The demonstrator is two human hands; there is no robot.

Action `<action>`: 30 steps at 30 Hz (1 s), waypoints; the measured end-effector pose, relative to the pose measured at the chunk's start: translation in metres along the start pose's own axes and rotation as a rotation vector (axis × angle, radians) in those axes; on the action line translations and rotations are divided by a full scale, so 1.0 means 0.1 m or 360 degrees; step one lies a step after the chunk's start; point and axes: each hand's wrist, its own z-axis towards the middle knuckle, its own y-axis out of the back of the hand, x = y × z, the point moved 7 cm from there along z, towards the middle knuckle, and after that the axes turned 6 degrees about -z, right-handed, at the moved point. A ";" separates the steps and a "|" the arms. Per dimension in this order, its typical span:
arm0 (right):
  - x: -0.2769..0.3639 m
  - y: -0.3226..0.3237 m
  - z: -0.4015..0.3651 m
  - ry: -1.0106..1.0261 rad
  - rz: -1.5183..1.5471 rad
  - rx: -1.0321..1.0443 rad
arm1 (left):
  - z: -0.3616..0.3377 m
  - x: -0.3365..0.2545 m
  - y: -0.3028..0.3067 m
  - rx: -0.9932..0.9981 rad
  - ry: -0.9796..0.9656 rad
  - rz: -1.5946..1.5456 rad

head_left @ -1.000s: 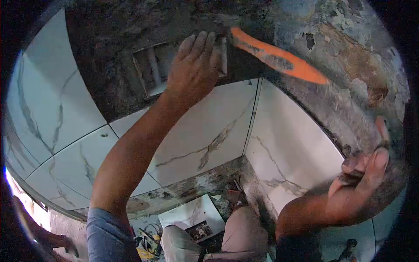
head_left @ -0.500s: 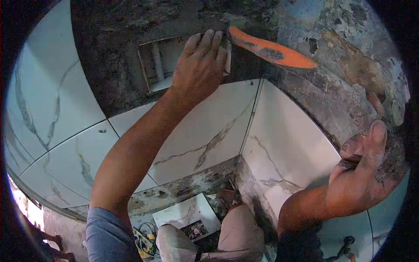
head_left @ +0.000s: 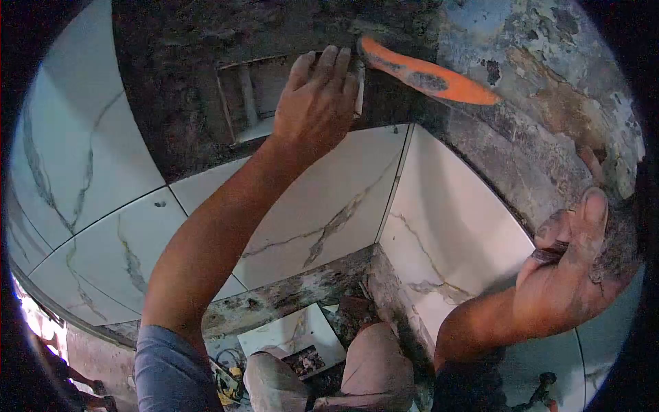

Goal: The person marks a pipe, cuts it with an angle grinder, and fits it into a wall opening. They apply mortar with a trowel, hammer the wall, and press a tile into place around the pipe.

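My left hand [head_left: 314,103] reaches up to a rectangular recess [head_left: 261,89] in the dark, rough wall, its fingers lying over the right part of the opening. Just right of its fingertips, an orange object [head_left: 453,86] with a grey patch slants across the wall. At the right, my right hand [head_left: 573,250] is beside the rough wall, thumb up and fingers curled; a small dark thing shows at them, too unclear to name.
White marble-look tiles [head_left: 322,206] cover the wall below the recess, meeting side-wall tiles [head_left: 446,220] at a corner. Below, a tile piece with a cutout [head_left: 281,333] lies near my knees. Yellow-and-black gear [head_left: 228,381] is at lower left, a tap [head_left: 546,384] at lower right.
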 end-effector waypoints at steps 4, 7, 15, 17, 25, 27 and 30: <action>0.06 -0.01 0.01 0.0099 -0.0186 0.0064 | -0.03 0.01 0.02 -0.0023 -0.0007 -0.0077; -0.09 0.20 0.00 -0.0107 0.0115 -0.0231 | -0.03 0.00 0.03 -0.0040 -0.0027 -0.0027; -0.05 -0.02 0.01 0.0172 0.0157 0.0071 | -0.01 -0.01 -0.02 -0.0022 -0.0019 0.0012; -0.09 0.08 0.02 0.0158 0.0243 0.0127 | -0.01 -0.01 -0.02 -0.0047 -0.0024 0.0008; -0.03 0.31 0.01 0.0477 -0.0569 -0.0230 | -0.01 -0.02 -0.02 0.0015 -0.0017 0.0018; 0.08 0.17 -0.02 0.0225 -0.0334 -0.0106 | -0.01 -0.02 0.01 -0.0039 -0.0017 -0.0001; -0.04 -0.02 -0.01 0.0126 0.0020 0.0090 | 0.00 -0.02 0.02 -0.0052 -0.0022 0.0042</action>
